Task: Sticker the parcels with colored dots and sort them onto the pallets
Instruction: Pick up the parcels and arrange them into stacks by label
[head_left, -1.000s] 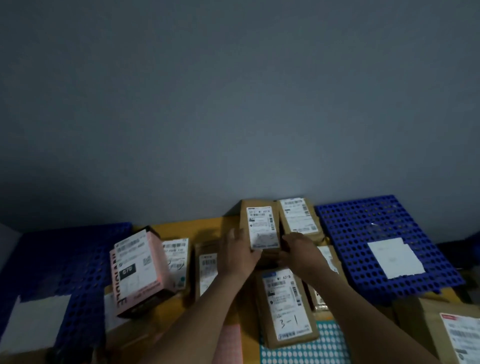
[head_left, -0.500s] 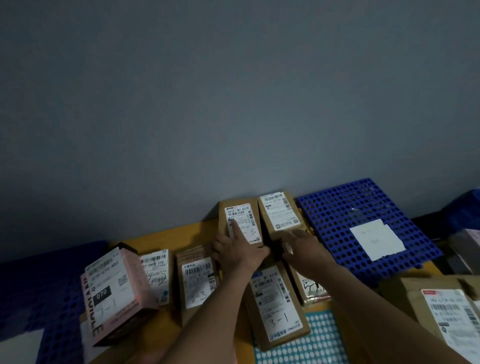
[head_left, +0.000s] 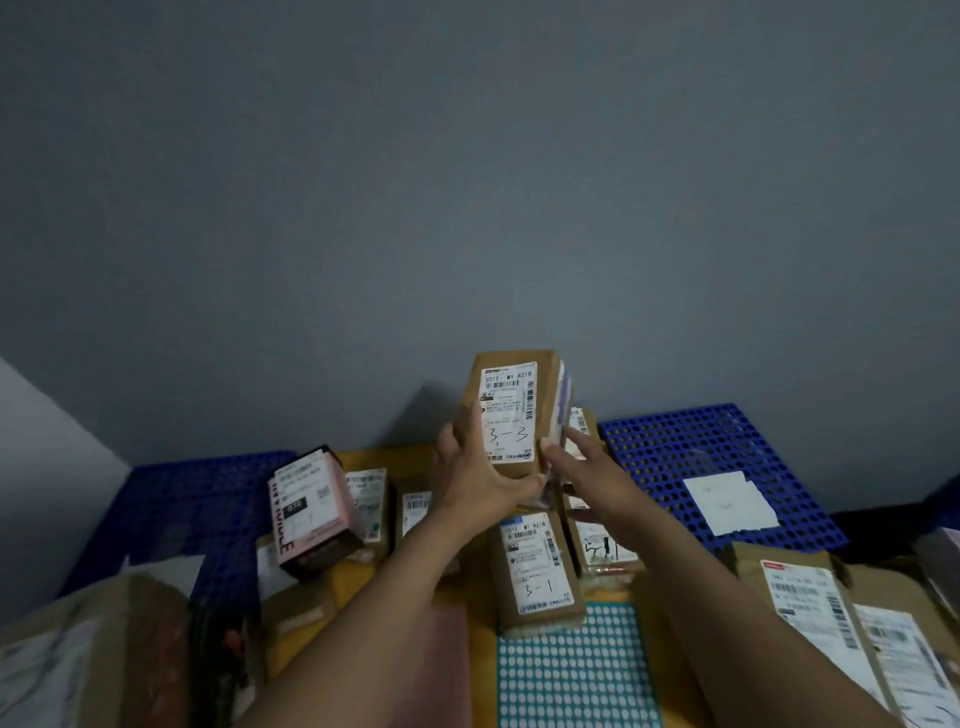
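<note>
A brown parcel (head_left: 511, 410), hand-marked "3-3" on its white label, is held upright above the yellow worktop (head_left: 405, 460), in front of the grey wall (head_left: 467, 182). It is gripped at its lower left edge by the left hand (head_left: 480, 486), whose fingers are curled round the bottom and side of it. The right hand (head_left: 589, 467) is stretched out just beside the parcel's lower right corner, fingers straight and spread. The thumb is seen against that corner (whether any pressure is applied cannot be told).

Beneath the hands, a second parcel (head_left: 537, 566) marked "3-1" is laid flat on the worktop, its near end resting on a teal sticker sheet (head_left: 571, 675) covered with white dots. A pink sticker sheet (head_left: 449, 670) is placed just left of the teal one and is partly hidden by the left forearm. A third parcel (head_left: 602, 545) lies just beside the second, on its right. Further left, a pink box (head_left: 311, 509) is seen tilted, near the left blue pallet (head_left: 176, 509). On the right blue pallet (head_left: 675, 447) a white sheet of paper (head_left: 730, 501) is laid. A large labelled parcel (head_left: 831, 618) is found at the near right.
</note>
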